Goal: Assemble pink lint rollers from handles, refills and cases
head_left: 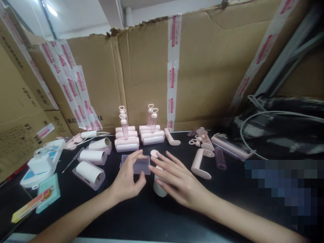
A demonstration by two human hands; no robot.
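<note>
In the head view, my left hand [128, 179] is open, its fingers curved and its thumb apart, in front of a translucent lilac case [141, 166]. Whether those fingertips touch the case I cannot tell. My right hand [181, 180] has its fingers stretched over a white paper roll [160, 190], which stands roughly upright on the black table. Its fingers partly hide the roll; contact is unclear. A pale pink oval end [154, 154] shows just beyond these fingers. To the right lies a pink roll holder [198, 161] with oval ends.
White rolls in lilac cases [88, 172] lie at left, near a teal box [48, 192]. Several pink units [127, 143] with heart-topped tubes stand at the back. Loose pink parts [202, 138] and a clear tube [220, 158] lie right. Cardboard [146, 77] walls the back.
</note>
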